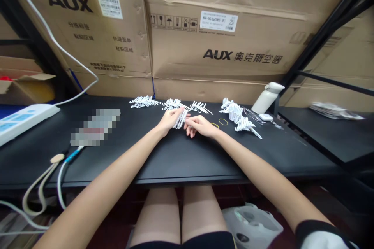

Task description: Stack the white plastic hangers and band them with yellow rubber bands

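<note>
My left hand (170,121) is closed on a small bundle of thin white hooked pieces (180,120) above the black table (189,159). Touching the right side of that bundle is my right hand (201,125), its thumb and fingers pressed together; what lies between them is too small to make out. Behind my hands lie a left pile (143,101), a middle pile (173,104) and a smaller pile (199,106) of similar white pieces. A larger heap of white pieces (236,113) rests to the right. Near my right hand is a yellow rubber band (223,121).
A white bottle (267,99) and a small white case (266,117) stand at the back right. On the left are a power strip (26,120) and a blurred-out device (96,127) with a cable. Cardboard boxes (175,62) line the back.
</note>
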Demonstrator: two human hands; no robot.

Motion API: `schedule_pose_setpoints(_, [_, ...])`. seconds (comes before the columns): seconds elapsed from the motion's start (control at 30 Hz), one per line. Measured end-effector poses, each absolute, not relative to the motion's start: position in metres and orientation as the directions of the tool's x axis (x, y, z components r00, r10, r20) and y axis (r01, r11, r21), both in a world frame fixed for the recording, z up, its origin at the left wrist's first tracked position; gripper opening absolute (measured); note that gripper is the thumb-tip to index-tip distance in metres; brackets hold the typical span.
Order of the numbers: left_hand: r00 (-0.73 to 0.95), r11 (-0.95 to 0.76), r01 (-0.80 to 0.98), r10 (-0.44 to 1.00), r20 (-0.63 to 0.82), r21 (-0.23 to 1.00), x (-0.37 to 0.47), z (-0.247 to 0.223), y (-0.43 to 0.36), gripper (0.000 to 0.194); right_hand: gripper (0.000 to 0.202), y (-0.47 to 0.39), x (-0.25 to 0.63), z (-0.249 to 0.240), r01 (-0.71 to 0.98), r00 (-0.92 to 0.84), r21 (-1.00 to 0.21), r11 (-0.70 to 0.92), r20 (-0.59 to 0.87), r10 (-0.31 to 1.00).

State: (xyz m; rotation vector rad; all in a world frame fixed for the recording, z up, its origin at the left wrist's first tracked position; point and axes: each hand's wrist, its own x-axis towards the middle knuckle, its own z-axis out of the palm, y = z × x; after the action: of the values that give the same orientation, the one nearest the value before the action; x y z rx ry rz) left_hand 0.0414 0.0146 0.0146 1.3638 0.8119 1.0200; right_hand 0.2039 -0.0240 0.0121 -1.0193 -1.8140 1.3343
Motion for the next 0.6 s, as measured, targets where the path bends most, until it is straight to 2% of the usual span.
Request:
schedule_pose_setpoints(0.3, [0.428,-0.099,-0.058,0.897,0.115,0.993,0.0421,0.0161,0.009,0.046,0.051,-0.0245,0.2046,0.0125,0.248,-0.523,-0.949,0.194,0.038,0.851])
schedule_pose_setpoints(0.6, [0.426,-0.177,-0.02,0.889,0.168,0.984,0.0414,0.0163,0.0068,0.043,0.05,-0.0277,0.1986,0.0068,0.319,-0.487,-0.885,0.338,0.153,0.86])
